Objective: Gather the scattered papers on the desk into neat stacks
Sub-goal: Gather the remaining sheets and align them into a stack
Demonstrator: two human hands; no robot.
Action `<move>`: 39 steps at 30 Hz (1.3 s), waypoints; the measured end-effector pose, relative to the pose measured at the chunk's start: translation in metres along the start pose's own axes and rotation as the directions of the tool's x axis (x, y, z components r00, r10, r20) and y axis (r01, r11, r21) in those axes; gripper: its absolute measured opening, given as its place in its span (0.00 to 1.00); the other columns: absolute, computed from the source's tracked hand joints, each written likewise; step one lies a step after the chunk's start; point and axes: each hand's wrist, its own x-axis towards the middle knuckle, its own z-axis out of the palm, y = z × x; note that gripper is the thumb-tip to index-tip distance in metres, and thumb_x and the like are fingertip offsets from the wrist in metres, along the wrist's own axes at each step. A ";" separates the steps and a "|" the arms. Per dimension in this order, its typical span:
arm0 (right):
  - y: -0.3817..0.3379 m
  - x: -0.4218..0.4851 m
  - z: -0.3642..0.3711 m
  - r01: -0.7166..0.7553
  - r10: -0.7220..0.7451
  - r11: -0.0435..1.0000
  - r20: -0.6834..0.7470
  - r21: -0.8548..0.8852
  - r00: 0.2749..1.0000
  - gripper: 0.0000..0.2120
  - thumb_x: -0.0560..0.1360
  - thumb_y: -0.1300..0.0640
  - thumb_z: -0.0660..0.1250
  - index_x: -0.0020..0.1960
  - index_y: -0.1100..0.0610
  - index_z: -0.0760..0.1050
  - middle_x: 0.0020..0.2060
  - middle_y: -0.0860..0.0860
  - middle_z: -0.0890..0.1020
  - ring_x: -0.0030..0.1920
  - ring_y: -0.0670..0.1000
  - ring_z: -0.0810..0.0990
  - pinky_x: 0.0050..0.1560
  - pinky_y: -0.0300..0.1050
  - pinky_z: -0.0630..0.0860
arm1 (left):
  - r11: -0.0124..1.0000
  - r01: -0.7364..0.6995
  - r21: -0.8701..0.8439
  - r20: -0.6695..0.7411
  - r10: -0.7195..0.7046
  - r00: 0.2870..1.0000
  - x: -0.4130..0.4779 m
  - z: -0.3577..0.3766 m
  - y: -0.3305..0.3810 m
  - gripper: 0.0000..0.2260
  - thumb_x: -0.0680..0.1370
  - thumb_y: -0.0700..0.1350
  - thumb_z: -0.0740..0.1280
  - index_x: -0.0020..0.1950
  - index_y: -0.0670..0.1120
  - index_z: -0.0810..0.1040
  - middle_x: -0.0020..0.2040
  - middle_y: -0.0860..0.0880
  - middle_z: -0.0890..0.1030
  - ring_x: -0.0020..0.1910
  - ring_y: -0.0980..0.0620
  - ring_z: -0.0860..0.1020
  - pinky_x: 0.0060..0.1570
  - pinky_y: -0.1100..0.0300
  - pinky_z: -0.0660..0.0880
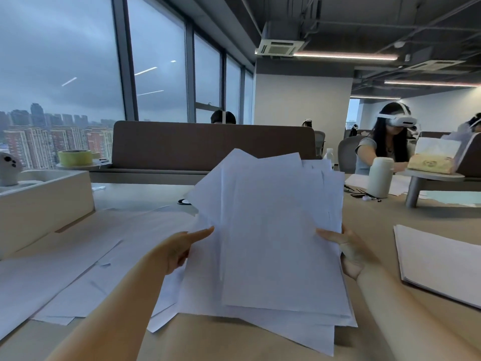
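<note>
Our left hand [179, 250] pinches the left edge of an uneven bundle of papers [281, 243], thumb stretched across the front sheet and the other fingers curled behind. Our right hand [350, 254] grips the right edge, thumb in front and fingers hidden behind the sheets. We hold the bundle tilted up over the desk [390, 220], its corners fanned out, with loose sheets [78, 269] scattered to the left beside a shallow box [44, 204] and a squared stack [440, 264] lying to the right.

paper bundle [276, 230]: uneven, upright | loose sheets [78, 269]: flat, left | stack [440, 264]: right
</note>
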 end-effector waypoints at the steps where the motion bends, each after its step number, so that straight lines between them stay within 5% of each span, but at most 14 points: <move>1: 0.000 0.001 -0.001 0.005 -0.005 1.000 -0.004 -0.004 1.000 0.12 0.74 0.69 0.64 0.55 0.59 0.77 0.40 0.54 0.86 0.36 0.53 0.85 0.34 0.46 0.82 | 1.000 -0.017 -0.017 0.013 0.017 1.000 0.001 0.001 0.001 0.40 0.50 0.62 0.80 0.58 0.45 0.80 0.51 0.47 0.83 0.51 0.48 0.79 0.51 0.57 0.74; 5: 0.005 0.010 0.006 -0.001 0.000 0.999 -0.030 -0.037 1.000 0.21 0.70 0.67 0.71 0.62 0.59 0.74 0.52 0.59 0.84 0.45 0.59 0.84 0.42 0.54 0.82 | 0.997 -0.060 -0.055 0.091 0.065 0.994 -0.002 0.014 0.004 0.35 0.61 0.50 0.81 0.65 0.45 0.75 0.55 0.42 0.83 0.51 0.43 0.82 0.44 0.51 0.81; 9: 0.013 0.015 0.007 -0.213 0.202 0.966 -0.087 -0.145 0.975 0.23 0.72 0.56 0.73 0.65 0.60 0.74 0.60 0.58 0.79 0.50 0.60 0.81 0.49 0.51 0.81 | 1.000 0.001 -0.001 0.058 -0.001 0.998 0.001 0.021 -0.003 0.19 0.71 0.39 0.74 0.59 0.39 0.77 0.43 0.39 0.85 0.36 0.42 0.83 0.36 0.50 0.81; 13: 0.026 0.015 -0.003 -0.348 0.303 0.922 -0.243 -0.171 0.922 0.44 0.70 0.52 0.75 0.77 0.60 0.54 0.77 0.57 0.57 0.73 0.59 0.63 0.70 0.55 0.66 | 0.991 0.116 0.074 -0.016 -0.115 0.993 0.008 0.023 -0.012 0.12 0.72 0.38 0.73 0.52 0.34 0.76 0.29 0.40 0.82 0.23 0.45 0.80 0.24 0.55 0.78; 18: 0.029 0.018 -0.011 -0.374 0.323 0.891 -0.221 -0.256 0.920 0.45 0.62 0.53 0.81 0.73 0.60 0.63 0.65 0.62 0.75 0.59 0.62 0.79 0.58 0.64 0.76 | 0.998 -0.057 -0.010 -0.019 0.057 0.998 0.011 0.030 -0.009 0.12 0.74 0.40 0.71 0.55 0.37 0.77 0.43 0.37 0.82 0.35 0.43 0.80 0.29 0.56 0.79; 22: 0.024 0.016 -0.009 -0.412 0.359 0.883 -0.243 -0.224 0.901 0.36 0.69 0.52 0.76 0.71 0.62 0.67 0.72 0.59 0.66 0.69 0.59 0.71 0.66 0.57 0.71 | 0.997 0.061 -0.036 -0.017 -0.062 0.998 0.015 0.025 -0.014 0.20 0.73 0.46 0.73 0.60 0.36 0.77 0.45 0.37 0.82 0.35 0.43 0.81 0.32 0.53 0.81; 24: 0.019 0.014 -0.005 -0.418 0.366 0.861 -0.217 -0.289 0.905 0.28 0.68 0.49 0.76 0.62 0.62 0.75 0.58 0.56 0.82 0.55 0.54 0.82 0.54 0.48 0.79 | 0.996 0.071 -0.045 0.005 -0.071 0.997 0.015 0.024 -0.013 0.17 0.74 0.49 0.72 0.55 0.39 0.78 0.39 0.39 0.83 0.32 0.44 0.81 0.29 0.54 0.80; 26: 0.016 0.010 -0.004 -0.429 0.405 0.852 -0.140 -0.299 0.903 0.17 0.70 0.49 0.73 0.52 0.61 0.80 0.40 0.54 0.87 0.43 0.53 0.85 0.44 0.45 0.79 | 0.999 0.031 -0.028 0.030 -0.030 0.999 0.014 0.027 -0.011 0.10 0.76 0.49 0.68 0.48 0.42 0.77 0.29 0.45 0.83 0.25 0.49 0.81 0.22 0.60 0.77; 29: 0.022 0.015 -0.009 -0.446 0.407 0.822 -0.183 -0.354 0.895 0.35 0.57 0.47 0.82 0.59 0.62 0.79 0.57 0.58 0.82 0.61 0.59 0.78 0.64 0.57 0.73 | 1.000 -0.028 0.006 0.045 0.028 0.999 0.014 0.028 -0.013 0.10 0.77 0.48 0.67 0.52 0.42 0.78 0.31 0.45 0.84 0.24 0.51 0.81 0.22 0.63 0.75; 34: 0.027 0.027 -0.018 -0.460 0.434 0.746 -0.173 -0.480 0.884 0.58 0.41 0.37 0.82 0.66 0.59 0.73 0.67 0.57 0.74 0.67 0.59 0.72 0.70 0.58 0.66 | 0.998 -0.062 -0.012 0.039 0.063 0.997 0.015 0.029 -0.016 0.21 0.74 0.45 0.72 0.64 0.40 0.74 0.54 0.36 0.81 0.45 0.39 0.82 0.38 0.50 0.81; 39: 0.023 0.017 -0.008 -0.410 0.412 0.752 -0.117 -0.515 0.903 0.32 0.62 0.47 0.78 0.62 0.61 0.78 0.59 0.57 0.81 0.61 0.59 0.79 0.66 0.58 0.72 | 0.998 -0.056 -0.005 0.008 0.056 0.998 0.017 0.031 -0.015 0.28 0.69 0.45 0.76 0.65 0.40 0.71 0.54 0.35 0.80 0.42 0.40 0.81 0.35 0.50 0.80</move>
